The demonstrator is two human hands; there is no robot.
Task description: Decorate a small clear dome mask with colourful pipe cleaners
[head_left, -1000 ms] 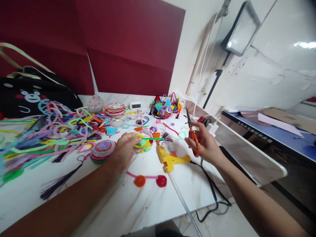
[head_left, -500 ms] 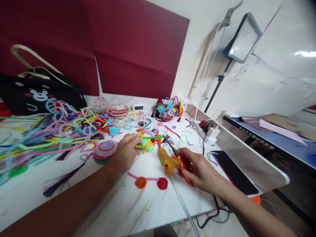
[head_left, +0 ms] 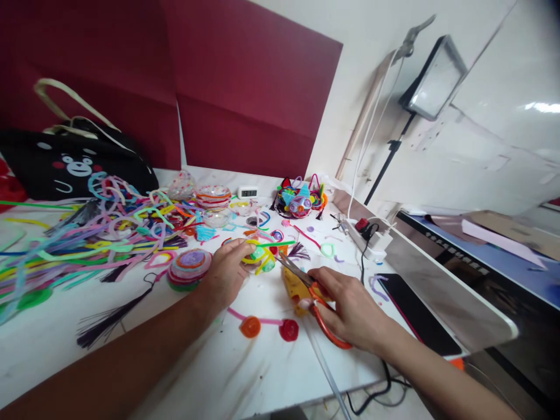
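Note:
My left hand [head_left: 228,272] grips a small bundle of coiled pipe cleaners [head_left: 261,255], yellow, green and pink, with a green stem sticking out to the right. My right hand [head_left: 345,309] is closed on orange-handled scissors [head_left: 315,298]. Their blades point up-left at the bundle, tips just short of it. A yellow glue gun [head_left: 294,286] lies on the white table [head_left: 131,356] under the scissors. Two red-orange coils joined by a pink stem [head_left: 266,326] lie below my left hand.
A big heap of coloured pipe cleaners [head_left: 87,239] covers the table's left. A black bear-face bag [head_left: 74,166] stands behind it. A stack of flat coils [head_left: 189,268], a finished craft basket [head_left: 300,201], a power strip [head_left: 370,236] and a black tablet [head_left: 413,312] lie around.
My right hand has come down from mid-air at the right with the scissors and swung their blades toward the bundle. My left hand has kept its hold in place.

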